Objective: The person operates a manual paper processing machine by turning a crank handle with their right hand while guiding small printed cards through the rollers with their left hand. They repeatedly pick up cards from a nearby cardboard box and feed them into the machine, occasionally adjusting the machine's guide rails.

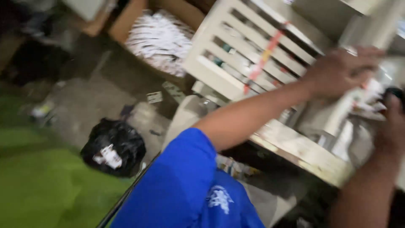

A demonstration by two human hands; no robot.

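Observation:
The picture is blurred by motion. My left hand [341,69], on an arm with a blue sleeve, reaches to the upper right and rests on pale blurred items at a white slatted rack [249,46]; whether it grips anything I cannot tell. My right hand [390,122] is at the right edge, fingers curled by a small dark thing [394,93] near its thumb. Both hands are over a worn wooden bench edge [303,152].
A black bag [114,145] with white scraps lies on the grey floor at the left. A cardboard box [162,36] full of white packets stands at the top. A green surface [46,185] fills the lower left.

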